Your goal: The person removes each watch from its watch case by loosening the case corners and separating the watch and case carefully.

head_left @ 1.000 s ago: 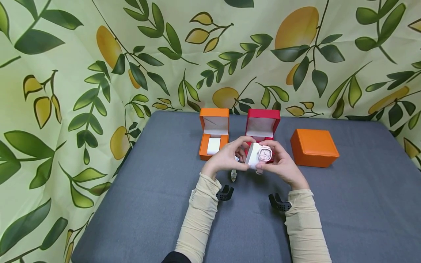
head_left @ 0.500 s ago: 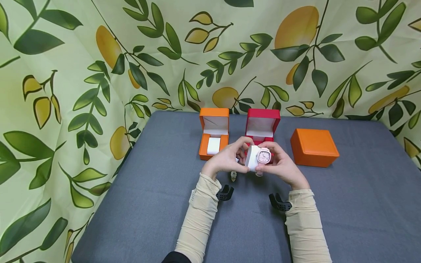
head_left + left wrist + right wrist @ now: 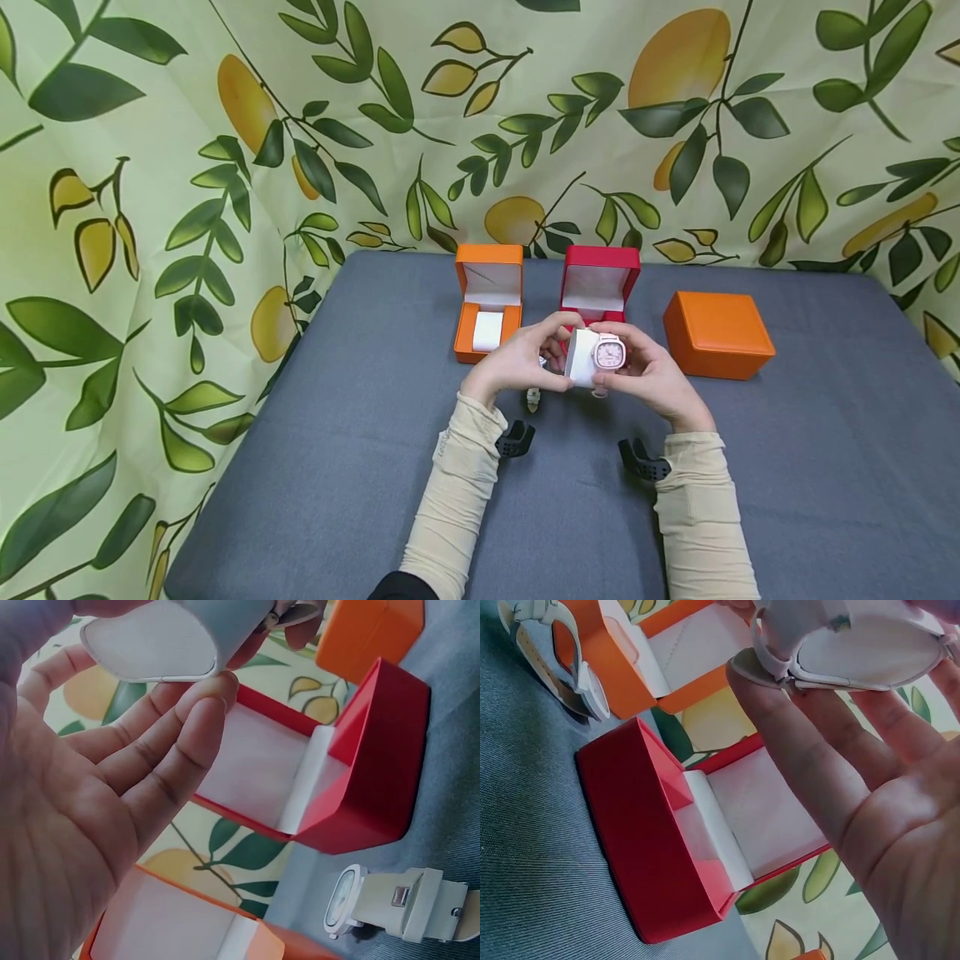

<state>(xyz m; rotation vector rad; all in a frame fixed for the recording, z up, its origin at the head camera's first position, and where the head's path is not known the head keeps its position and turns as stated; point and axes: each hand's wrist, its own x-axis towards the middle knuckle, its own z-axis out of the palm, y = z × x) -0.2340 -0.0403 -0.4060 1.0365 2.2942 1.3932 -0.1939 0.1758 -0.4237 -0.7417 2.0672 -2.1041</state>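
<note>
Between both hands, above the table and in front of the open red box [image 3: 602, 257], is a white watch cushion [image 3: 581, 360] with a pink square-faced watch [image 3: 610, 354] round its right end. My left hand [image 3: 527, 357] pinches the cushion's left end between thumb and fingers. At the other end my right hand [image 3: 651, 377] grips the watch and cushion, its thumb at the strap below the dial. The right wrist view shows the strap [image 3: 774, 641] against the cushion. A second watch with a pale strap [image 3: 394, 904] lies on the table, partly hidden by my left hand in the head view.
An open orange box [image 3: 489, 254] with a white cushion [image 3: 487, 332] inside stands left of the red one. To the right sits a closed orange box [image 3: 718, 333]. Grey cloth covers the table [image 3: 360, 417], and a leaf-patterned curtain [image 3: 450, 100] hangs behind.
Both hands have shifted slightly to the right with the cushion and pink watch, whose dial is turned a little differently. The boxes and second watch stay in place.
</note>
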